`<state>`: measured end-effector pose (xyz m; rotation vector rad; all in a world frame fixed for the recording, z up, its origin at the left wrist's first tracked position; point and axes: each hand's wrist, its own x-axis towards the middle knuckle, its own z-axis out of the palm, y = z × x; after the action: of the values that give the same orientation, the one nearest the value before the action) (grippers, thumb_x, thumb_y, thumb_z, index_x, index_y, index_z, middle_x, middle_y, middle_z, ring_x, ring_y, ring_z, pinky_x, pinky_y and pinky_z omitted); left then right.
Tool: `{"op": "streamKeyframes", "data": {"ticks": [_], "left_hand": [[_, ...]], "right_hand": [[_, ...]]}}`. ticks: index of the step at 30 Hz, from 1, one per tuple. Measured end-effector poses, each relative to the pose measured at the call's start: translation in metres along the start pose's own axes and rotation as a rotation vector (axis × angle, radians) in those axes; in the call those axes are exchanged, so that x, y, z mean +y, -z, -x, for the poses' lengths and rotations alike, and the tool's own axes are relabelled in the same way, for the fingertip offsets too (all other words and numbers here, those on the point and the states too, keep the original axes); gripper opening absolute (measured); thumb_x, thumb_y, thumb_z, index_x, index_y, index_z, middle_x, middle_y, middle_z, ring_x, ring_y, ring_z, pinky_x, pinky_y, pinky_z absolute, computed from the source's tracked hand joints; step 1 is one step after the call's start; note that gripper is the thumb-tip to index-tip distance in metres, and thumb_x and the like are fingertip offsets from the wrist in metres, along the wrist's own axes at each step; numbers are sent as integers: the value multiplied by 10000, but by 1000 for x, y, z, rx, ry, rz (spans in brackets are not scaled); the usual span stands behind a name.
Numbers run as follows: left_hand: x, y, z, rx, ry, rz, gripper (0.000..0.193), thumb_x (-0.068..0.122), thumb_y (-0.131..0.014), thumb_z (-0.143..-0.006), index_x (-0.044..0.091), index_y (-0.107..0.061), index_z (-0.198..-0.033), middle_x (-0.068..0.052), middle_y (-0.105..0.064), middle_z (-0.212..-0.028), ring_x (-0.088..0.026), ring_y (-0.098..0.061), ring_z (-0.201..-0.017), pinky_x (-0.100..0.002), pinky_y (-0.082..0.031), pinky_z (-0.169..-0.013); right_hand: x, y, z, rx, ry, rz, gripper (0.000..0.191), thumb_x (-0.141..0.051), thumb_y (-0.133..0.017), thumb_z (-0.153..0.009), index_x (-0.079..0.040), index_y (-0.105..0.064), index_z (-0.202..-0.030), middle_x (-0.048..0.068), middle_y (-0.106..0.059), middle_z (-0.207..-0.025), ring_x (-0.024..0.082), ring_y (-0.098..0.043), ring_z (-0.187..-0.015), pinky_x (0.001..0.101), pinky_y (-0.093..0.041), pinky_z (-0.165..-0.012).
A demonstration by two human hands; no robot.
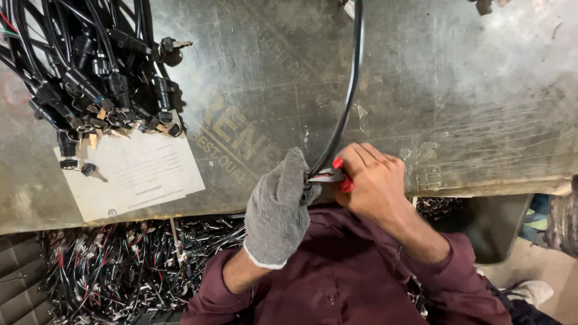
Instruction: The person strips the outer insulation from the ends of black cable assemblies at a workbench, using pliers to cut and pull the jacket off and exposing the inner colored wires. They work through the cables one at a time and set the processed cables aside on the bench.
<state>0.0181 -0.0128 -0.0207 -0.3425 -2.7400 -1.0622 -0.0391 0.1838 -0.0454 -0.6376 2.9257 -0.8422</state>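
My left hand [278,210], in a grey knit glove, pinches the near end of a black cable [348,96] that runs up the worn workbench [457,90] to the top edge. My bare right hand [374,180] grips red-handled pliers [337,174], whose jaws meet the cable end right beside the gloved fingers. Both hands sit at the bench's near edge, above my maroon sleeves. The cable tip itself is hidden between the hands.
A heap of black cable locks with keys [90,78] fills the bench's far left, partly on a white paper sheet [135,174]. Below the bench edge lies a mass of cut wire scraps [120,271]. A grey bin [500,229] sits at the right.
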Motion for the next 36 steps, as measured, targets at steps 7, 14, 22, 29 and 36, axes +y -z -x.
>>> {"op": "streamKeyframes", "data": {"ticks": [7, 14, 22, 29, 36], "left_hand": [[-4, -4, -4, -55, -41, -204, 719, 38, -657, -877, 28, -398, -1547, -149, -649, -1234, -344, -619, -993, -468, -500, -843], [7, 19, -16, -175, 34, 68, 754, 189, -722, -941, -7, -351, -1567, -192, -653, -1187, -383, -635, -898, -455, -494, -758], [-3, 38, -22, -553, 139, 1038, 673, 22, -572, -1025, 48, -329, -1653, -49, -622, -1036, -167, -617, -863, -280, -551, -829], [-2, 33, -12, -427, 166, 970, 671, 8, -575, -1025, 79, -357, -1656, -50, -633, -998, -151, -642, -806, -275, -569, -793], [-28, 53, -41, -43, 255, -178, 535, 279, -678, -1000, 100, -447, -1449, -193, -709, -1091, -373, -695, -872, -456, -538, -712]], "right_hand": [[-5, -10, 16, 34, -96, -82, 392, -250, -846, -690, -98, -586, -941, 63, -642, -863, 291, -659, -823, 438, -484, -642], [-16, -9, 6, 71, -71, -96, 355, -173, -805, -672, -73, -561, -908, 85, -628, -828, 323, -647, -807, 434, -487, -664], [3, -20, -27, 166, 440, -388, 349, -249, -851, -859, -88, -542, -837, 39, -595, -815, 263, -631, -788, 476, -524, -828], [9, -28, -21, -6, 233, -550, 410, -263, -927, -807, -82, -560, -796, 50, -604, -761, 273, -629, -725, 421, -500, -643], [27, -7, -39, 203, 187, 175, 635, -516, -893, -779, -51, -589, -1086, 140, -600, -1107, 373, -553, -1077, 479, -426, -939]]}}
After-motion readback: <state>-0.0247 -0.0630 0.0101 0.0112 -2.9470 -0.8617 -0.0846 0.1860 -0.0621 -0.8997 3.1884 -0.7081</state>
